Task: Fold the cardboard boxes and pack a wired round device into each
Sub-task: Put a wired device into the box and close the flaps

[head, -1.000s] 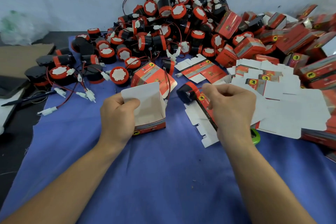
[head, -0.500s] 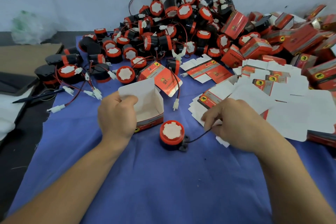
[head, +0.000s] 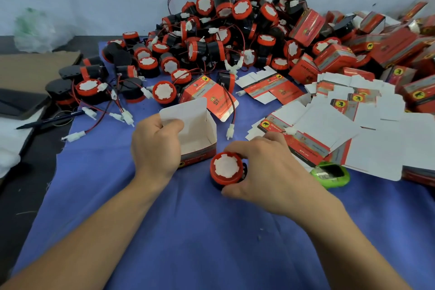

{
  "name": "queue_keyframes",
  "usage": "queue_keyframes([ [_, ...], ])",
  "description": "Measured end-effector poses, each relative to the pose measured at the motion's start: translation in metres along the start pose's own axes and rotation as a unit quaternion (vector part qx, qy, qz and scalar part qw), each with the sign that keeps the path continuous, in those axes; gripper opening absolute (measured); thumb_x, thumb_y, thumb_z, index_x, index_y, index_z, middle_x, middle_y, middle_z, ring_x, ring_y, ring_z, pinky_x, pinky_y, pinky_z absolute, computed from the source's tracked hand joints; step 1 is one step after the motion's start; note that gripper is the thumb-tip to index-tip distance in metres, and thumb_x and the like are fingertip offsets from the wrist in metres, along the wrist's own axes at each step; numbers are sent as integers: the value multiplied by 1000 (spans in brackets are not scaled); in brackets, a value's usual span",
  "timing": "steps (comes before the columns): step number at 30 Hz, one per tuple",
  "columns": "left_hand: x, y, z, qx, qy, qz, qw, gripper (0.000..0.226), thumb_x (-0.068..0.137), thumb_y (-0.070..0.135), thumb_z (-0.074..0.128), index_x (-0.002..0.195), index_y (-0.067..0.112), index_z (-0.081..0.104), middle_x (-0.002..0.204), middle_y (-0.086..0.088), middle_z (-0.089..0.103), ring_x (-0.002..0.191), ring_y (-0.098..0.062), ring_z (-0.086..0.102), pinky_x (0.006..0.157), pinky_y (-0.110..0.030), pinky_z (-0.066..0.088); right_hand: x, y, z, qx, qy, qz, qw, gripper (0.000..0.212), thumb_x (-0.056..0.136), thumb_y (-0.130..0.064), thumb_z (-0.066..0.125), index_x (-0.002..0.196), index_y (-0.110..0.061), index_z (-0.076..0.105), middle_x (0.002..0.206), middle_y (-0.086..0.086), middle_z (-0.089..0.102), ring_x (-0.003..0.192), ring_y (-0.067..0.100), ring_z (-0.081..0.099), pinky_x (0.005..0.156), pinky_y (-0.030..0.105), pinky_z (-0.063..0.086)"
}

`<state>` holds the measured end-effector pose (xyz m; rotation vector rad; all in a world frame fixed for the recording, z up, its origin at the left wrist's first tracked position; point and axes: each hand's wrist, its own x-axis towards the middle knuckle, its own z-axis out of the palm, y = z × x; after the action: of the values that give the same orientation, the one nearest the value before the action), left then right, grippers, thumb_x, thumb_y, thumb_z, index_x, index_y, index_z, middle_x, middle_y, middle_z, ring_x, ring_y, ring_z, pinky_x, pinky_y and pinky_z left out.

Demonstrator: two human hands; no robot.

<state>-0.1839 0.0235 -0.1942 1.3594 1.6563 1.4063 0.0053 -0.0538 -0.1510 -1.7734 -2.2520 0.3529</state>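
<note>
Gripping one side of an open cardboard box (head: 197,125), the person's left hand (head: 155,148) had its fingers and thumb curled round the box wall, beside the raised white flap. The box stood upright on the blue cloth (head: 188,231), mouth up. Just to its right sat a round device (head: 226,170), red-rimmed with its white face upward. The right hand (head: 266,172) curled round it, forefinger over the far edge and thumb against the near edge. Whether the device was touching the cloth or just off it, I could not tell. Behind lay a heap of devices (head: 223,30) with tangled red and black wires, to the right a spread of flat box blanks (head: 329,120), and a green object (head: 329,174) lay beside the right wrist
</note>
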Motion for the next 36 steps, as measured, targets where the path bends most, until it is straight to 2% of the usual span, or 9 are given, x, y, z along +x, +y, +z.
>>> queue_keyframes([
  [6,-9,8,7,-96,-207,35,973,25,86,45,58,87,36,81,87,4,79,86,-22,73,79,-46,57,-3,0,-21,304,214,-20,928,54,73,-38,80,120,-42,55,103,-22,70,99,3,66,78,8,45],
  [10,-17,9,9,-122,-240,67,961,39,102,44,43,86,50,78,87,22,77,82,8,68,72,-10,51,-4,-12,-9,151,257,-70,952,51,77,-30,82,121,-34,56,105,-25,60,97,6,57,84,28,50],
  [13,-18,10,7,-155,-264,81,949,45,110,34,37,101,49,78,99,20,78,94,6,70,78,-10,51,-1,-13,2,15,312,-114,943,50,76,-20,81,125,-22,69,122,-17,67,101,18,50,92,32,39],
  [18,-20,9,11,-194,-279,98,935,48,109,29,36,102,50,78,91,27,76,90,11,68,77,-6,49,4,-26,18,-40,227,-122,965,49,74,-14,63,122,-14,69,119,-3,71,107,20,54,93,28,34],
  [22,-16,-2,13,-218,-286,45,932,36,95,51,50,110,37,80,114,3,78,114,-12,70,99,-36,54,8,-31,22,-55,148,-88,984,34,80,-11,64,113,-19,67,111,-6,71,100,22,61,93,31,39],
  [25,-15,-2,11,-197,-286,59,936,40,92,39,54,124,25,74,123,-6,76,120,-29,69,103,-51,52,10,-28,19,-62,122,-78,987,36,84,-9,48,111,-24,66,104,-12,71,95,17,65,115,29,26],
  [29,-15,-1,10,-164,-284,82,941,56,69,26,63,123,35,71,117,0,77,112,-22,71,92,-41,54,13,-20,7,-117,111,-13,987,39,82,-7,46,116,-23,58,73,-5,67,77,22,67,124,28,-1],
  [33,-19,-1,7,-91,-299,117,943,67,73,26,67,138,41,59,117,5,75,110,-18,71,91,-38,58,15,-13,6,-150,122,10,981,31,80,-5,54,105,-21,62,62,-4,59,73,26,65,125,39,9],
  [36,-24,-1,6,-28,-279,157,947,67,80,26,68,143,43,53,119,18,72,110,-8,69,85,-26,58,16,-7,9,-163,146,0,976,19,78,-9,67,82,-25,77,73,-4,71,97,27,64,120,42,17],
])
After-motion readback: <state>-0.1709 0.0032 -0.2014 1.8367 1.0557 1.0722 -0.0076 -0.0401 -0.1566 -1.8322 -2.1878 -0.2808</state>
